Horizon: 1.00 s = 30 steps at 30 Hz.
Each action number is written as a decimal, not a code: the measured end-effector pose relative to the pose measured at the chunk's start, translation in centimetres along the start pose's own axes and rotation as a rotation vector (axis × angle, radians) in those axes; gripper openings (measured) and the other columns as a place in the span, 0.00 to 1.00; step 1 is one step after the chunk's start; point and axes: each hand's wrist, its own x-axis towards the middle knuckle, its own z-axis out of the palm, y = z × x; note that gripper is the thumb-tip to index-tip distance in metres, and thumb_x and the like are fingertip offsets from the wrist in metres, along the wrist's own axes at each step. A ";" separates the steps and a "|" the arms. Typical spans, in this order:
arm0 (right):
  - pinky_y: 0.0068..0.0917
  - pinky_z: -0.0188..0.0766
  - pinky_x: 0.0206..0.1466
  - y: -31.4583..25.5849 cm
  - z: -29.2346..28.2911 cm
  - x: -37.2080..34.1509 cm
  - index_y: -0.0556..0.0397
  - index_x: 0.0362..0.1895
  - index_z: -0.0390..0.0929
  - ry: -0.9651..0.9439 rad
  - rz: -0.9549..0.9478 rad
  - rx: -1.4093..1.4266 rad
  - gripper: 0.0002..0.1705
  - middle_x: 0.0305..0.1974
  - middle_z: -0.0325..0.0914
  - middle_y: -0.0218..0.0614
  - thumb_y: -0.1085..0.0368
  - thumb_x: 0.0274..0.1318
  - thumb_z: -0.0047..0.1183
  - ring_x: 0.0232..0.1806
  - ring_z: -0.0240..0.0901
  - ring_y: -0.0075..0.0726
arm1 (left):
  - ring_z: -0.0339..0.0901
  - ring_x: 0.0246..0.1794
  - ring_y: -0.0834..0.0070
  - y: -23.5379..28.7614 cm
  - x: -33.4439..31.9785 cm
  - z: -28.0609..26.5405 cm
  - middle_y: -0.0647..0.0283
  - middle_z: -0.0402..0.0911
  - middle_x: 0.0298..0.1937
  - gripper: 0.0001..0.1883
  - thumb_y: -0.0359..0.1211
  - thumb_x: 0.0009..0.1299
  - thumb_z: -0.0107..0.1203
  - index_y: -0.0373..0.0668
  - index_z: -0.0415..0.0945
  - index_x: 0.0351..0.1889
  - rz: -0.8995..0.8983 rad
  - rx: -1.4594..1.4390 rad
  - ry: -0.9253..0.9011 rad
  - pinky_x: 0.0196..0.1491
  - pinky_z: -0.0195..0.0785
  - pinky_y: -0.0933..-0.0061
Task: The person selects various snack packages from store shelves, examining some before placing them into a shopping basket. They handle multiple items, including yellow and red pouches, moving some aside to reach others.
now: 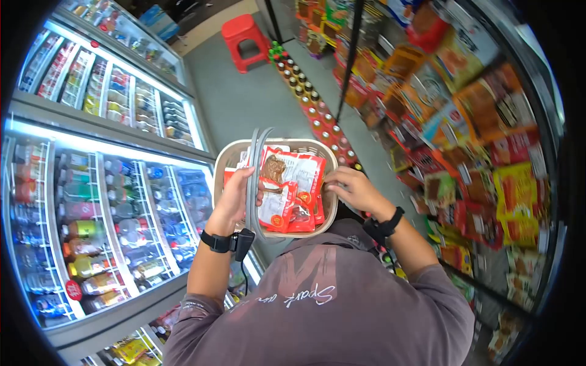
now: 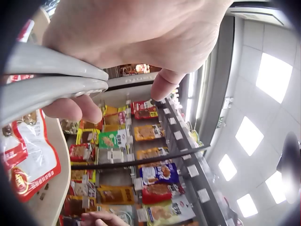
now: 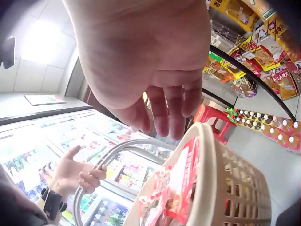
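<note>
My left hand [image 1: 232, 194] grips the two grey handles [image 1: 253, 198] of a beige plastic shopping basket [image 1: 331, 160]. In the left wrist view the fingers curl under the pale handles [image 2: 56, 89], with the thumb off to the side. Inside the basket lie several red-and-white snack packets [image 1: 274, 204], some with a clear window showing brown food. At the basket's right rim is my right hand [image 1: 360, 190], its fingers loosely bent and nothing visible in them. The right wrist view puts those fingers [image 3: 161, 117] just above the rim.
A lit drinks fridge [image 1: 116, 226] runs along the left. On the right, a black-framed rack [image 1: 351, 61] holds many hanging snack bags [image 1: 482, 110]. Rows of bottles [image 1: 314, 107] stand on the floor ahead, near a red plastic stool [image 1: 244, 39].
</note>
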 end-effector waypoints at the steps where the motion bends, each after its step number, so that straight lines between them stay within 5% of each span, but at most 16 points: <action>1: 0.34 0.68 0.44 0.5 -0.8 1.9 0.57 0.39 0.78 -0.040 0.113 0.161 0.10 0.37 0.76 0.40 0.66 0.53 0.56 0.39 0.74 0.40 | 0.71 0.25 0.74 1.9 0.5 -0.5 0.65 0.73 0.28 0.21 0.52 0.65 0.49 0.43 0.71 0.40 0.006 0.024 0.060 0.29 0.66 0.72; 2: 0.30 0.70 0.37 1.3 -1.7 4.0 0.59 0.36 0.78 0.002 0.050 0.084 0.07 0.32 0.76 0.41 0.68 0.54 0.55 0.33 0.74 0.40 | 0.71 0.25 0.74 3.5 0.9 -1.2 0.65 0.73 0.28 0.21 0.52 0.65 0.49 0.43 0.71 0.40 -0.001 0.037 0.085 0.29 0.66 0.72; 10: 0.35 0.72 0.42 7.0 -3.9 20.3 0.59 0.37 0.77 -0.233 0.130 -0.114 0.10 0.35 0.77 0.45 0.64 0.54 0.54 0.39 0.76 0.45 | 0.77 0.27 0.70 18.7 5.9 -8.4 0.60 0.77 0.26 0.25 0.52 0.66 0.44 0.37 0.74 0.34 0.224 -0.070 0.222 0.33 0.72 0.68; 11: 0.37 0.71 0.44 7.8 -4.1 22.2 0.59 0.39 0.77 -0.278 0.136 -0.109 0.13 0.36 0.78 0.46 0.62 0.53 0.55 0.41 0.76 0.48 | 0.77 0.26 0.70 20.3 7.0 -9.7 0.60 0.77 0.28 0.23 0.51 0.66 0.44 0.38 0.71 0.40 0.233 -0.082 0.200 0.31 0.73 0.67; 16: 0.42 0.70 0.43 14.7 -2.4 29.6 0.58 0.37 0.77 -0.381 0.201 -0.225 0.16 0.34 0.77 0.51 0.58 0.52 0.56 0.38 0.75 0.55 | 0.78 0.27 0.69 27.4 15.9 -15.9 0.60 0.76 0.31 0.23 0.50 0.66 0.44 0.39 0.68 0.45 0.301 -0.173 0.218 0.30 0.75 0.65; 18: 0.43 0.70 0.43 18.7 -1.4 31.2 0.58 0.36 0.77 -0.421 0.247 -0.438 0.17 0.34 0.77 0.51 0.56 0.50 0.56 0.38 0.75 0.56 | 0.78 0.29 0.66 30.5 20.3 -18.1 0.61 0.75 0.30 0.21 0.51 0.65 0.46 0.41 0.69 0.39 0.288 -0.159 0.150 0.34 0.75 0.62; 21: 0.43 0.71 0.40 21.6 -1.1 32.8 0.58 0.33 0.77 -0.364 0.544 -0.344 0.14 0.31 0.79 0.51 0.58 0.51 0.55 0.35 0.76 0.56 | 0.78 0.30 0.64 34.2 27.9 -21.9 0.61 0.74 0.29 0.20 0.49 0.65 0.48 0.40 0.68 0.41 0.211 -0.230 0.123 0.35 0.75 0.59; 23: 0.37 0.72 0.32 23.4 -1.4 32.2 0.57 0.36 0.77 -0.329 0.723 -0.143 0.15 0.30 0.79 0.45 0.57 0.56 0.50 0.28 0.78 0.41 | 0.79 0.28 0.62 37.2 32.0 -23.7 0.59 0.74 0.28 0.19 0.46 0.64 0.50 0.41 0.67 0.42 0.157 -0.243 0.119 0.35 0.76 0.56; 24: 0.34 0.73 0.29 30.3 0.1 29.0 0.56 0.38 0.76 -0.290 0.848 -0.101 0.14 0.30 0.78 0.38 0.58 0.57 0.50 0.27 0.77 0.33 | 0.79 0.27 0.61 38.9 34.3 -24.4 0.58 0.74 0.27 0.19 0.47 0.64 0.50 0.42 0.67 0.42 0.140 -0.225 0.116 0.34 0.76 0.57; 25: 0.31 0.74 0.30 27.6 -0.7 30.3 0.55 0.41 0.76 -0.247 1.092 0.109 0.13 0.32 0.79 0.35 0.61 0.56 0.50 0.29 0.79 0.32 | 0.79 0.28 0.61 41.1 36.3 -24.8 0.58 0.74 0.27 0.19 0.47 0.64 0.50 0.42 0.67 0.43 0.121 -0.219 0.128 0.34 0.76 0.57; 30: 0.28 0.74 0.28 25.4 0.9 31.4 0.54 0.41 0.76 0.050 1.366 0.361 0.11 0.33 0.79 0.36 0.66 0.54 0.47 0.28 0.79 0.34 | 0.78 0.30 0.60 48.8 45.5 -27.0 0.58 0.74 0.25 0.21 0.48 0.62 0.52 0.41 0.66 0.43 0.027 -0.121 0.100 0.37 0.75 0.57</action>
